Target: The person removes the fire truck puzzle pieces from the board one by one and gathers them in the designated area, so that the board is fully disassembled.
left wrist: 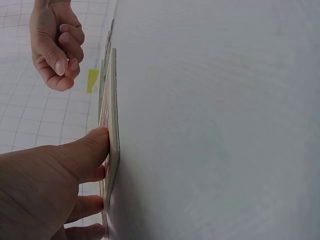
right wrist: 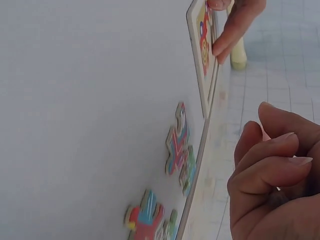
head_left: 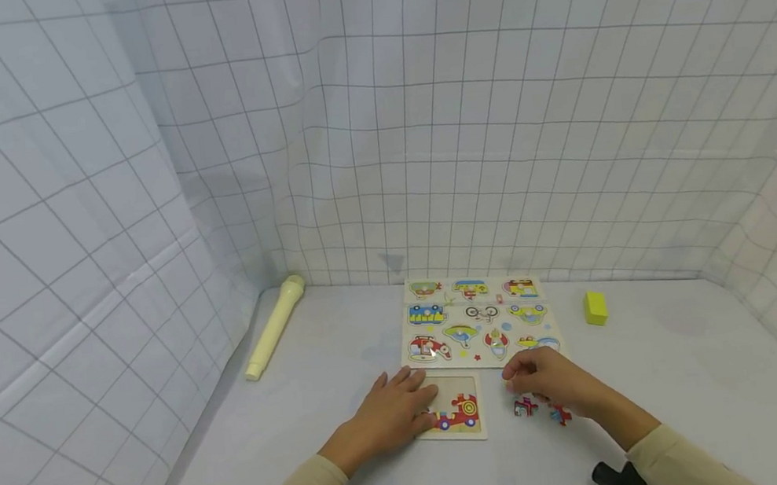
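My left hand (head_left: 392,412) rests on a small square jigsaw board (head_left: 480,407) with a wooden rim. Its fingers are spread over the left part, and the thumb touches the board's edge in the left wrist view. A red vehicle with wheels shows in the uncovered part of the picture. To the right, my right hand (head_left: 548,376) hovers with curled fingers, and I see nothing held in them. Several loose jigsaw pieces, among them a red and blue piece (right wrist: 177,140) and a red, blue and yellow piece (right wrist: 145,215), lie on the table below it.
Behind the small board lies a larger peg puzzle board (head_left: 456,314) with vehicle pictures. A yellow block (head_left: 595,308) stands at the right. A pale yellow microphone-shaped thing (head_left: 273,331) lies at the far left. Gridded white curtains (head_left: 457,148) enclose the table.
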`<state>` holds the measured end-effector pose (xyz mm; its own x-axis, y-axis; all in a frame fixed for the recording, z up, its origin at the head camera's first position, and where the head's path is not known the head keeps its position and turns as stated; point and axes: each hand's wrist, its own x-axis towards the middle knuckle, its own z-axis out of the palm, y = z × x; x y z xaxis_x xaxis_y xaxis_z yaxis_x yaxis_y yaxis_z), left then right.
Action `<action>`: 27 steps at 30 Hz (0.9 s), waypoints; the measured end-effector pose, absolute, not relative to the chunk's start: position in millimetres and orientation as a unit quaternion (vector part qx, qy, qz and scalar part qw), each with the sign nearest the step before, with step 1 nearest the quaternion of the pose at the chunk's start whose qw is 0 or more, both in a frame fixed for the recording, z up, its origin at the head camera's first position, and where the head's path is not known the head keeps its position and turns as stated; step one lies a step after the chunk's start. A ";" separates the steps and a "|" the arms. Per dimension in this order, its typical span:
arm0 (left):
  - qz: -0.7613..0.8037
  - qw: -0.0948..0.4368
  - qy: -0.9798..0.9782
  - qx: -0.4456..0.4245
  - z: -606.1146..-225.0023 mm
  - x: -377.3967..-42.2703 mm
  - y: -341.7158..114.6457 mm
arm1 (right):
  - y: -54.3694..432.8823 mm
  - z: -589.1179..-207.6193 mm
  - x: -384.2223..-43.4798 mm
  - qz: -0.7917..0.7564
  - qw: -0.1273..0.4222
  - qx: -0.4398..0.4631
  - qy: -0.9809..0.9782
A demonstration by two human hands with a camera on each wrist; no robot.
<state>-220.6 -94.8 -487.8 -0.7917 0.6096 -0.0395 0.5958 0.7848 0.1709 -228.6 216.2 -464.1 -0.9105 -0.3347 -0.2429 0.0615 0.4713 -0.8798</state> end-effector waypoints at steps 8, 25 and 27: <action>0.068 0.037 0.941 0.329 -485.9 -221.2 -93.8 | 173.2 -472.3 -230.0 -0.476 0.205 -0.104 0.849; 0.060 0.030 0.940 0.335 -490.1 -223.3 -95.7 | 145.2 -477.3 -224.1 -0.376 0.136 -0.120 0.909; 0.061 0.029 0.940 0.336 -490.6 -223.5 -95.5 | 145.2 -477.7 -223.7 -0.378 0.131 -0.122 0.908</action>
